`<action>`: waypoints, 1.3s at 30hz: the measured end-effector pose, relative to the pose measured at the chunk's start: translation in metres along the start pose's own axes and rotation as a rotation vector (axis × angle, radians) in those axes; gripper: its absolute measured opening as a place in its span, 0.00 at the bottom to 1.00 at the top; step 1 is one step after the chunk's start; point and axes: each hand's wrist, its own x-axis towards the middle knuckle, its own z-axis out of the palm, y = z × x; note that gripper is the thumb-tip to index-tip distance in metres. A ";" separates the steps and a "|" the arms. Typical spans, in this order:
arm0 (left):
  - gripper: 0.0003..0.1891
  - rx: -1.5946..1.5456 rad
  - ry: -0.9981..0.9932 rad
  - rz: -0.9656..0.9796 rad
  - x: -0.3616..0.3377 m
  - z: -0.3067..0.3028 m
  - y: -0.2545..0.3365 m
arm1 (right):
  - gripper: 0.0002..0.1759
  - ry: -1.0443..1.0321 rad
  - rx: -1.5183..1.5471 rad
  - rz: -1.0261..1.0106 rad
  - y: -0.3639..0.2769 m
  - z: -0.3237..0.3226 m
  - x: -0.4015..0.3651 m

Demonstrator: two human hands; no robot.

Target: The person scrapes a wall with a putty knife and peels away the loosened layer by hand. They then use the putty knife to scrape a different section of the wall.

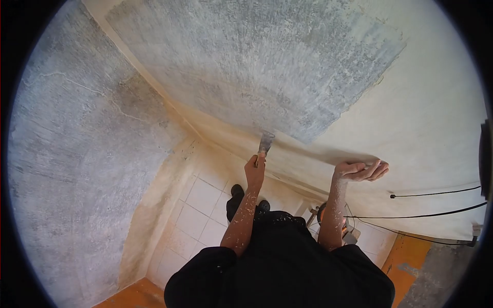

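Note:
My left hand [255, 168] is closed around the handle of a scraper [266, 142], whose flat metal blade points up and touches or nearly touches the wall [226, 120] at the lower edge of a grey bared patch [267, 61]. To the right, my right hand [362, 170] is held against or close to the cream-painted wall [411, 118], palm up, with its fingers loosely bent and nothing visible in it. Pale flakes speckle both forearms.
On the left stands another grey, scraped wall [77, 154] with a crack. Black cables [436, 213] run along the right. Below are white floor tiles [203, 196], my dark shoes [236, 190] and a partly hidden round object [322, 213] beside my right forearm.

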 end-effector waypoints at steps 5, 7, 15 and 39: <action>0.22 0.083 -0.008 0.066 -0.003 0.002 0.011 | 0.25 -0.019 0.014 0.007 -0.001 -0.006 -0.001; 0.23 0.098 0.016 0.056 0.002 0.003 0.006 | 0.25 -0.008 0.020 0.008 -0.001 0.001 0.002; 0.22 0.105 -0.003 0.059 -0.008 -0.003 0.003 | 0.25 -0.011 0.001 0.015 -0.001 -0.002 -0.001; 0.23 0.152 0.029 0.087 0.002 -0.009 0.008 | 0.26 0.000 -0.021 -0.009 -0.003 0.002 0.001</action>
